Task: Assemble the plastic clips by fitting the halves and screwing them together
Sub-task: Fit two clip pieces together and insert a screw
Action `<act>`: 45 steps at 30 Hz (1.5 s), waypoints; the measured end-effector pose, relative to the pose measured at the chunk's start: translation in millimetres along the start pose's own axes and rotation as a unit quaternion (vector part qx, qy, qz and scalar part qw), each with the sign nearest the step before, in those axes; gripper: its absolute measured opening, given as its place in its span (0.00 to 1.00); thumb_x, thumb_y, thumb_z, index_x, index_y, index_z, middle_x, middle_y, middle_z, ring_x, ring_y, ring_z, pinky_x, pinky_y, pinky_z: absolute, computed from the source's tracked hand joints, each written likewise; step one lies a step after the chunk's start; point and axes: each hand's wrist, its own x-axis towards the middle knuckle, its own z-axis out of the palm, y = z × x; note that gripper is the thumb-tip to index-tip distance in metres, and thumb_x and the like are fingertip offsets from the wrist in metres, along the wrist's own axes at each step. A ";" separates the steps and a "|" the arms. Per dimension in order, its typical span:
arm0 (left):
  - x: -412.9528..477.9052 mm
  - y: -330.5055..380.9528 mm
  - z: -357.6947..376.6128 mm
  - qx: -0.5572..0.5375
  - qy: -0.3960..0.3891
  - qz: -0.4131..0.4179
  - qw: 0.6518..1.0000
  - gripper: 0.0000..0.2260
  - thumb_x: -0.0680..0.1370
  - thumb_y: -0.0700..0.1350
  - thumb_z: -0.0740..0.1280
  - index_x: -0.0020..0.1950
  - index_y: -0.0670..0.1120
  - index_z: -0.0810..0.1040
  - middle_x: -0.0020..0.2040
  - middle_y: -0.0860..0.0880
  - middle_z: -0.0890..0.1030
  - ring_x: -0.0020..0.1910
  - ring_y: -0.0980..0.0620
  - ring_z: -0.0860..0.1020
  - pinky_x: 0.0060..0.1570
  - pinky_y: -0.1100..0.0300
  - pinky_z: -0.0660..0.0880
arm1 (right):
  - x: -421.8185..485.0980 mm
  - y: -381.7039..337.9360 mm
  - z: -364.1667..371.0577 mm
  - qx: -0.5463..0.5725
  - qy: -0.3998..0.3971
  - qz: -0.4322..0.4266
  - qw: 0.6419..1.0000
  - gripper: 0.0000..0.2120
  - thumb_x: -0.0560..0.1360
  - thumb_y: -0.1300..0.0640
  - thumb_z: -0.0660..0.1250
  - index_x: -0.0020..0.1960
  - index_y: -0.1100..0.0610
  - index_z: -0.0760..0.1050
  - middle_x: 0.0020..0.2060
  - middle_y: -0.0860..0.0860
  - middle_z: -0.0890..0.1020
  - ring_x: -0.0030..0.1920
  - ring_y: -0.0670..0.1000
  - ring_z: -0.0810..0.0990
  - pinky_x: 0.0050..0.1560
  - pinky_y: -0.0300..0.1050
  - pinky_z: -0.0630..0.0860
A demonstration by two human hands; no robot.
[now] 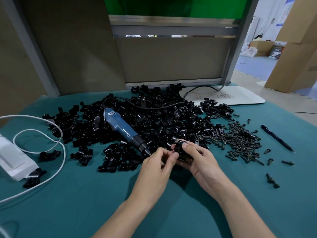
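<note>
Both hands meet over the green mat at the near edge of a big heap of black clip halves (154, 117). My right hand (197, 160) grips a black plastic clip (180, 148), thumb on top and fingers curled under it. My left hand (157, 165) pinches at the clip's left side with thumb and fingertips; what it pinches is too small to tell. A blue electric screwdriver (121, 127) lies on the heap, its tip pointing toward my hands. Black screws (243, 143) lie in a pile to the right.
A black pen (277, 138) lies at the far right, with loose screws (272, 181) near it. A white box (15, 160) and white cable (63, 152) sit at the left, with assembled clips (49, 154) beside them. A white board (228, 97) lies behind the heap.
</note>
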 end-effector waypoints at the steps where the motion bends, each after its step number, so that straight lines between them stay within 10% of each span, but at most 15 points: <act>1: 0.1 -0.3 -0.4 -0.001 -0.006 0.000 1.000 0.07 0.81 0.60 0.63 0.48 0.59 0.76 0.39 0.68 0.78 0.34 0.63 0.74 0.33 0.71 0.67 | 0.3 0.2 -0.4 0.004 -0.002 -0.001 1.000 0.12 0.75 0.52 0.73 0.54 0.57 0.87 0.55 0.60 0.86 0.57 0.57 0.86 0.52 0.46 0.83; 16: -0.8 4.5 -0.2 -0.010 -0.017 0.031 0.999 0.03 0.82 0.53 0.65 0.54 0.60 0.74 0.51 0.61 0.78 0.44 0.61 0.76 0.41 0.70 0.70 | -0.5 -0.6 0.2 0.001 0.000 0.005 1.000 0.12 0.76 0.53 0.71 0.54 0.58 0.87 0.55 0.59 0.87 0.56 0.56 0.86 0.50 0.44 0.83; 21: -0.3 1.3 -0.7 0.011 -0.007 -0.004 1.000 0.09 0.81 0.63 0.62 0.48 0.60 0.74 0.36 0.66 0.77 0.32 0.61 0.72 0.31 0.69 0.67 | 0.0 0.1 -0.1 0.003 0.003 0.002 1.000 0.10 0.76 0.54 0.71 0.52 0.57 0.87 0.54 0.59 0.87 0.55 0.57 0.87 0.51 0.46 0.83; 25: -0.3 1.7 -0.4 0.003 -0.025 0.010 1.000 0.02 0.83 0.52 0.65 0.53 0.60 0.74 0.50 0.65 0.78 0.44 0.62 0.76 0.41 0.71 0.70 | -0.6 -1.4 0.7 0.004 0.003 0.005 1.000 0.11 0.75 0.53 0.71 0.53 0.57 0.87 0.54 0.59 0.87 0.56 0.56 0.86 0.51 0.45 0.83; 30: -1.0 3.5 0.2 0.025 -0.002 -0.001 1.000 0.09 0.78 0.65 0.62 0.51 0.62 0.73 0.44 0.67 0.78 0.38 0.60 0.74 0.35 0.68 0.69 | -2.1 -1.6 2.0 -0.010 0.005 0.004 1.000 0.09 0.77 0.53 0.72 0.52 0.57 0.87 0.54 0.59 0.87 0.55 0.56 0.87 0.50 0.44 0.83; 36: -0.5 3.0 -0.5 0.008 -0.025 0.030 0.999 0.03 0.82 0.51 0.65 0.53 0.60 0.73 0.52 0.62 0.77 0.46 0.62 0.76 0.42 0.71 0.69 | -2.4 -3.0 2.2 0.005 0.001 0.006 1.000 0.12 0.75 0.53 0.71 0.53 0.59 0.87 0.55 0.60 0.87 0.56 0.57 0.86 0.50 0.45 0.83; 41: -0.7 1.9 -0.4 0.040 -0.012 0.002 0.999 0.11 0.79 0.67 0.59 0.50 0.62 0.72 0.43 0.69 0.77 0.38 0.62 0.74 0.35 0.69 0.68 | -2.7 -3.2 3.2 0.006 0.010 0.009 1.000 0.11 0.73 0.53 0.71 0.50 0.57 0.88 0.53 0.59 0.87 0.53 0.55 0.87 0.48 0.43 0.83; 45: 1.1 0.1 0.6 0.015 -0.019 0.016 1.000 0.01 0.83 0.52 0.64 0.53 0.59 0.74 0.50 0.65 0.78 0.47 0.63 0.76 0.42 0.70 0.69 | -1.5 -2.9 2.8 0.023 0.009 0.013 1.000 0.12 0.72 0.54 0.72 0.52 0.59 0.88 0.54 0.61 0.87 0.54 0.56 0.87 0.48 0.45 0.84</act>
